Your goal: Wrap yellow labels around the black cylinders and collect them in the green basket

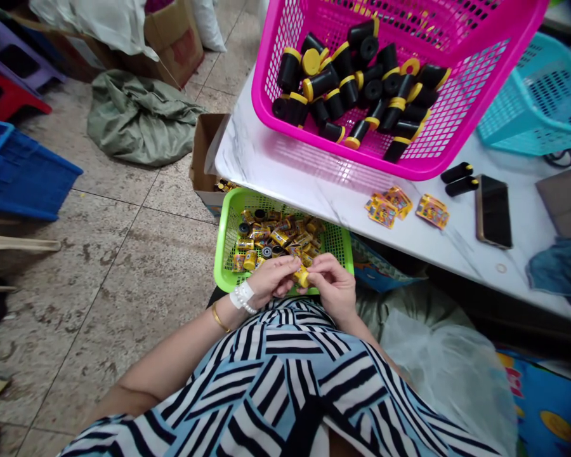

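A marble table (314,190) with a pink basket (400,166) and a teal basket (528,127) stands on a tiled floor (124,304); over a green basket (220,266) in the lap, left hand (272,279) and right hand (330,285) grip one yellow cylinder (301,277).

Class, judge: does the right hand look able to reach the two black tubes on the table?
Probably not without leaning: the right hand holds a yellow piece over the green basket, and the tubes lie beyond it, though nothing blocks the way.
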The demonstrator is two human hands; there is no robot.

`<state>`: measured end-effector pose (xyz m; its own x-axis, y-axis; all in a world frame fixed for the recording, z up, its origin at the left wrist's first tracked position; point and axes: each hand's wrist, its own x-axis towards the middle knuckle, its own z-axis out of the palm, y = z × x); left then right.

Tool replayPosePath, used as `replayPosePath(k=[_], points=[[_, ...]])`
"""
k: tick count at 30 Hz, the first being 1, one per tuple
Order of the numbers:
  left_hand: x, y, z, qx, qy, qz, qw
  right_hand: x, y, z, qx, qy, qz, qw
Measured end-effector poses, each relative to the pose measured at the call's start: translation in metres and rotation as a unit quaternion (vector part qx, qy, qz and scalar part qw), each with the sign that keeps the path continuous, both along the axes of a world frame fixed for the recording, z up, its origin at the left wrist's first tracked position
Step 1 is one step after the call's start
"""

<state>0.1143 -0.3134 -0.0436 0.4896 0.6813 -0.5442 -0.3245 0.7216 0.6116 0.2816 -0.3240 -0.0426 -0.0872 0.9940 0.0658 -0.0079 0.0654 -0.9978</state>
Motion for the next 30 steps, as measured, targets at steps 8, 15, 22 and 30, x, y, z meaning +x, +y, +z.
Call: replayPosePath(k=[8, 15, 22, 30], points=[[-0.002, 0.006, 0.008, -0.027, 0.018, 0.022, 0.999, 0.004, -0.007, -0.004, -0.054, 0.024, 0.056, 0.997], [-0.002, 0.006, 0.001, -0.044, 0.008, 0.016, 0.999, 0.000, -0.008, -0.008, -0.028, -0.087, 0.018, 0.996], [-0.005, 0.007, 0.000, -0.016, 0.020, 0.029, 0.999, -0.005, -0.002, -0.009, -0.148, 0.049, -0.008, 0.988], [-0.012, 0.004, 0.002, 0.228, 0.187, 0.056, 0.954, -0.007, -0.008, -0.008, -0.136, 0.039, -0.017, 0.990]])
